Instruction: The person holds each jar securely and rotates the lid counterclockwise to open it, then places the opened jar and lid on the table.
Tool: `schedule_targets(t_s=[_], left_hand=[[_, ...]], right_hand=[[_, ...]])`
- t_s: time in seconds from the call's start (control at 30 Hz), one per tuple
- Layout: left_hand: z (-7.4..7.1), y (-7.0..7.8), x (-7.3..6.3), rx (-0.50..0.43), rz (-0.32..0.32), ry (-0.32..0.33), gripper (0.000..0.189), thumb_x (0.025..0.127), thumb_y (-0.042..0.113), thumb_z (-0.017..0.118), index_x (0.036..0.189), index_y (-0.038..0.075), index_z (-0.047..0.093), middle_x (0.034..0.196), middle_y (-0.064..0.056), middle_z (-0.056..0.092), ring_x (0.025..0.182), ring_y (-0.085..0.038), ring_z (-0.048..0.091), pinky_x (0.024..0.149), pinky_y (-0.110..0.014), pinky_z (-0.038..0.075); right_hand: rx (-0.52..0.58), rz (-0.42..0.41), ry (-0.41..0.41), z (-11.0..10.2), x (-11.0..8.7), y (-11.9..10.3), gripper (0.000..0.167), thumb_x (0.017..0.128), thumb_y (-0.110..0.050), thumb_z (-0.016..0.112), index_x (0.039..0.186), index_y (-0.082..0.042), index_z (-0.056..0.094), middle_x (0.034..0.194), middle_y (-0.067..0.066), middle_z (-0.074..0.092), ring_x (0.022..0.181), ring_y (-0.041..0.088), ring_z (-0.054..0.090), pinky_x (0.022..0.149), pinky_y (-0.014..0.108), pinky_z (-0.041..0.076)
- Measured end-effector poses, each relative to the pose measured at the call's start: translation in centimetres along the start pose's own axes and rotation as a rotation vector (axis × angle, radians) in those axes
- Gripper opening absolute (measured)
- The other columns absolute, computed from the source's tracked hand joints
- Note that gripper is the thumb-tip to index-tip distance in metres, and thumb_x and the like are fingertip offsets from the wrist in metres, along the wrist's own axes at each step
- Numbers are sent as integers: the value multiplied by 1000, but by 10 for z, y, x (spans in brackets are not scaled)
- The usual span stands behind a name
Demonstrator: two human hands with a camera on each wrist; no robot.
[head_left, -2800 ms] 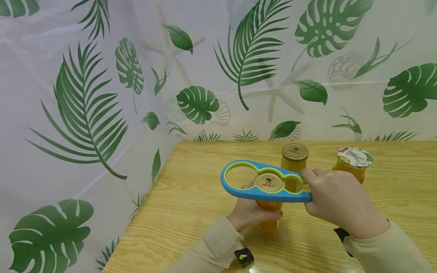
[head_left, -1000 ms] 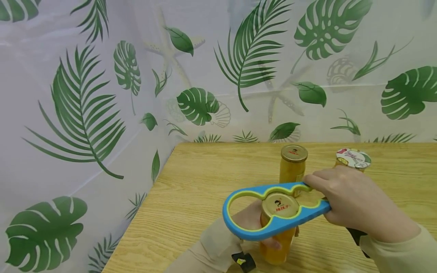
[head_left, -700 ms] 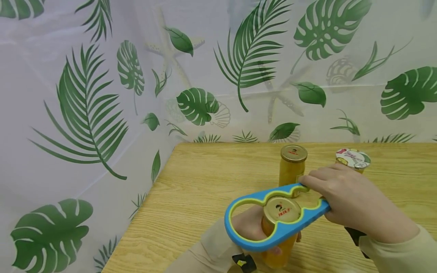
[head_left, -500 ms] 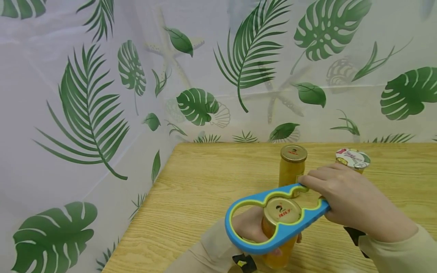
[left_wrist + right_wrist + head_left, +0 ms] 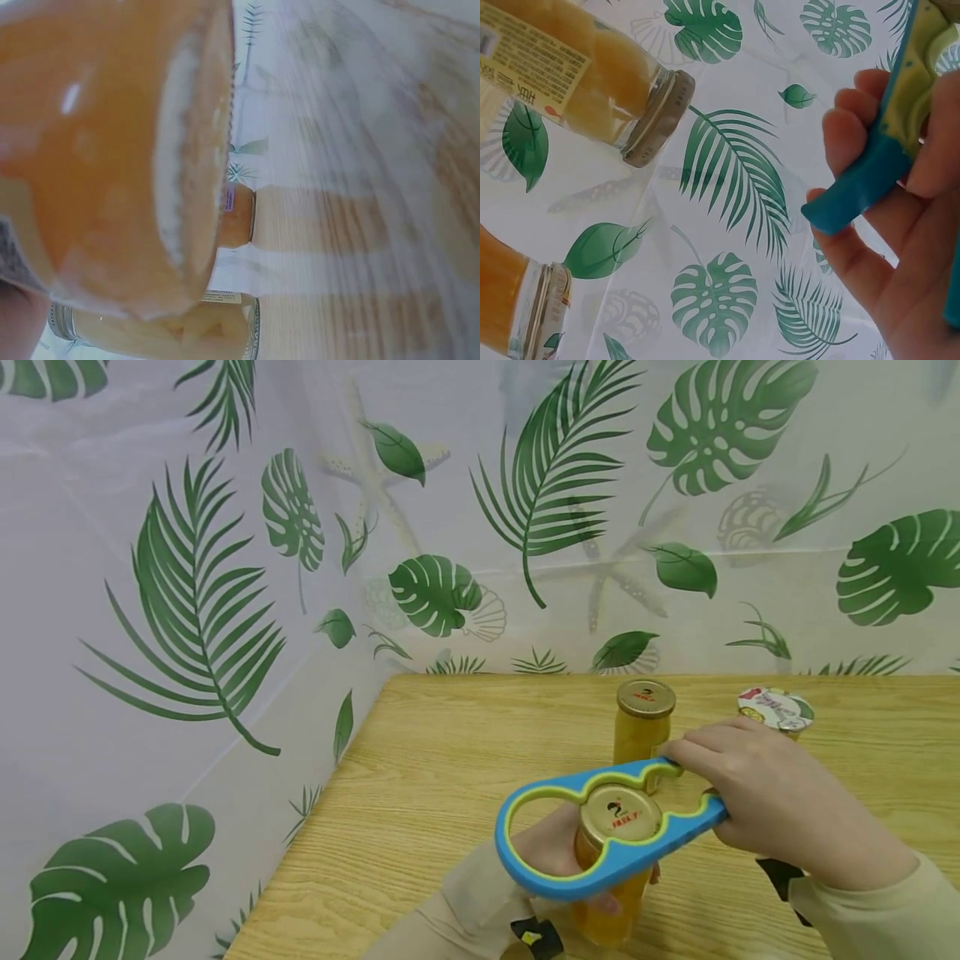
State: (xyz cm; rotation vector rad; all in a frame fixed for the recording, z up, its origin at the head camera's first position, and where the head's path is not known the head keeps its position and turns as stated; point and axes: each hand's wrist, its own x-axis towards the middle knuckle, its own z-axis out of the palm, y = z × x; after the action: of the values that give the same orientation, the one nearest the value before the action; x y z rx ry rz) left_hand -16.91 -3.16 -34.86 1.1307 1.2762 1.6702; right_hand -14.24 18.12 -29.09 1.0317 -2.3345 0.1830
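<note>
Blue opener (image 5: 637, 858), gripped by the right hand (image 5: 780, 802), has swung aslant and come closer over the bench (image 5: 420, 768) with the orange jar (image 5: 624, 917) the left hand (image 5: 551, 845) holds; the jar's lid (image 5: 621, 815), framed by the opener, looks still on.

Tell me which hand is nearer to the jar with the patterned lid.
Right: the right hand is in front of the patterned-lid jar, partly hiding it; the left hand, gripping another jar, is farther left.
</note>
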Motion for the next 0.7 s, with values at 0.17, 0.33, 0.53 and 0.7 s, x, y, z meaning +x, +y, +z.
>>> schedule_targets(t_s=[0.17, 0.33, 0.53, 0.7], left_hand=[[-1, 7, 5, 172, 53, 13, 59, 59, -28, 57, 115, -19, 37, 96, -41, 45, 87, -5, 55, 89, -30, 41], [-4, 6, 6, 191, 87, 20, 62, 59, -29, 56, 116, -20, 35, 95, -42, 44, 88, -5, 54, 90, -32, 40], [-6, 1, 4, 177, 100, 41, 62, 60, -26, 57, 117, -18, 36, 96, -41, 44, 89, -7, 55, 90, -32, 40], [-10, -5, 2, 225, 96, 62, 64, 64, -23, 58, 122, -13, 33, 104, -40, 44, 94, -4, 52, 93, -32, 37]], right_hand=[[1, 33, 12, -1, 0, 1, 53, 37, 8, 71, 87, -9, 59, 76, -3, 55, 68, 20, 54, 64, 43, 44], [-24, 65, 7, -2, 0, 2, 55, 35, 6, 71, 87, -8, 59, 73, -3, 54, 61, 15, 48, 60, 40, 41], [-39, 66, 2, 1, 0, 1, 52, 36, 5, 71, 84, -9, 57, 71, -5, 51, 59, 13, 46, 60, 38, 39], [-40, 60, 34, 3, -1, 1, 52, 36, 7, 68, 85, -7, 59, 71, -3, 53, 60, 15, 48, 60, 38, 39]])
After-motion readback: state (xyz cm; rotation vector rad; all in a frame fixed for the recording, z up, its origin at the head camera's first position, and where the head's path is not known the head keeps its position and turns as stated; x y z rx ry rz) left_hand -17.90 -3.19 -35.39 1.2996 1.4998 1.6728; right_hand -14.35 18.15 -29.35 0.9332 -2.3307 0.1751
